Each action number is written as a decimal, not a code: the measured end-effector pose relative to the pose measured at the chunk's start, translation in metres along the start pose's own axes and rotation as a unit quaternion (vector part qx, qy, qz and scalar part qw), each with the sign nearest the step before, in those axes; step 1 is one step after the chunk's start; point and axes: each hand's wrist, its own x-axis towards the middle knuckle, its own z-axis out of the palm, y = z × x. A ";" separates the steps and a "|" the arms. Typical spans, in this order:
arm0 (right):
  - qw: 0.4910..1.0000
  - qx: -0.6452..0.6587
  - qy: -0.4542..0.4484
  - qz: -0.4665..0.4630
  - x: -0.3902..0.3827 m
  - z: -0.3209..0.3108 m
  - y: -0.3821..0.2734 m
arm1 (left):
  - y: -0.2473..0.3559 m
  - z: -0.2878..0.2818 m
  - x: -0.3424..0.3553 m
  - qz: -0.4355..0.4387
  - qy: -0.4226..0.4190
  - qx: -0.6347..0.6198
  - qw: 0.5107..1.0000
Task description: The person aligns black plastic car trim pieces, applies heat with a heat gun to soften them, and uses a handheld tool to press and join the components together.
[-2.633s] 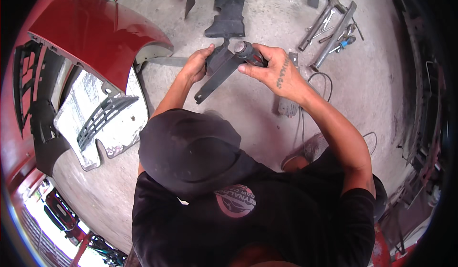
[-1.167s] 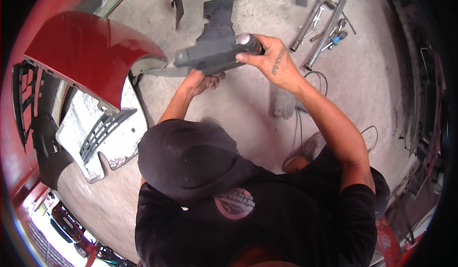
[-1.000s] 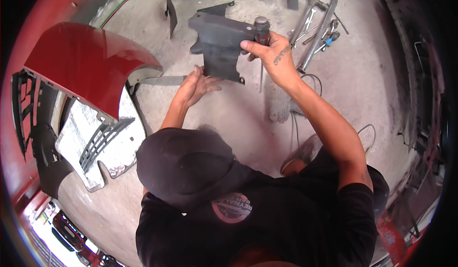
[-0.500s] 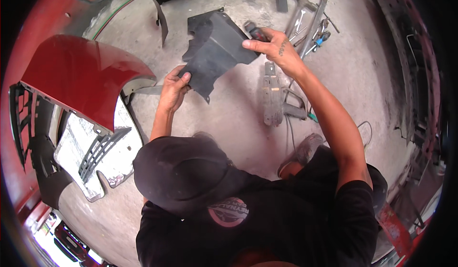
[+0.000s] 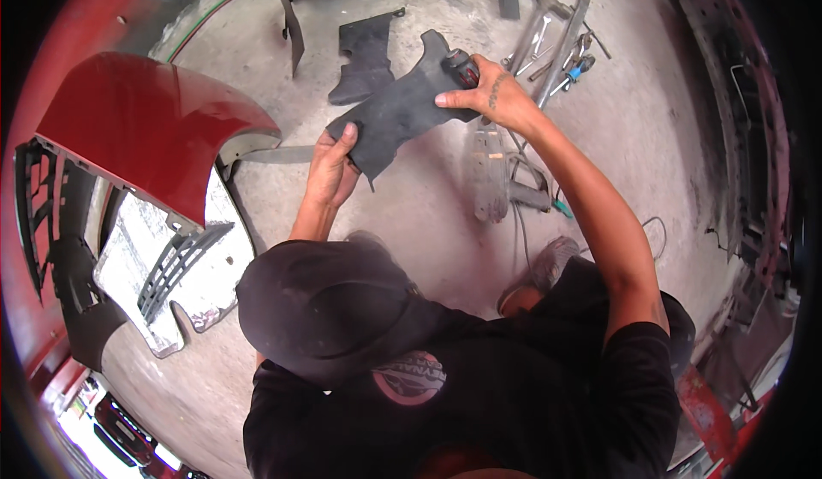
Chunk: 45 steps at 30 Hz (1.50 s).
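Observation:
A black plastic panel (image 5: 398, 107) with a cut-out, irregular outline is held between my two hands above the floor. My left hand (image 5: 334, 169) grips its lower left end, thumb on top. My right hand (image 5: 492, 94) pinches its right edge with the thumb across the face. That same hand also holds a short black-and-red tool (image 5: 462, 66), whose kind I cannot make out. Behind the held panel, a second dark piece (image 5: 364, 55) with a notched edge lies on the floor, partly covered.
On the left stands a red car fender (image 5: 163, 136) beside a silvery sheet (image 5: 128, 265) bearing a black grille (image 5: 175, 278). Hand tools including a hammer (image 5: 548, 1) lie at the far right. A grey power tool (image 5: 491, 175) with a cord rests nearer my foot.
The held panel has turned and tilted, swinging its upper part to the right. More of the dark piece on the floor now shows. Both hands keep their grip.

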 end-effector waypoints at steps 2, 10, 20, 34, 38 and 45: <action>0.998 -0.042 -0.005 0.055 -0.001 -0.003 -0.008 | -0.003 0.001 -0.001 0.000 -0.003 -0.001 1.000; 0.993 -0.076 0.056 0.068 -0.010 0.010 -0.008 | -0.009 0.000 -0.003 0.012 -0.017 0.034 0.999; 0.995 -0.075 0.034 0.062 -0.007 0.025 0.016 | -0.017 -0.015 0.004 -0.007 0.042 0.074 0.996; 0.962 0.262 -0.081 0.006 -0.013 0.010 -0.002 | -0.005 -0.026 0.011 0.133 0.076 0.519 0.841; 0.946 0.293 -0.129 0.046 -0.020 0.038 0.008 | 0.001 -0.015 0.020 0.175 -0.074 0.677 0.711; 0.951 0.267 -0.141 0.062 -0.023 0.074 0.024 | -0.020 -0.013 0.017 -0.040 -0.077 0.571 0.816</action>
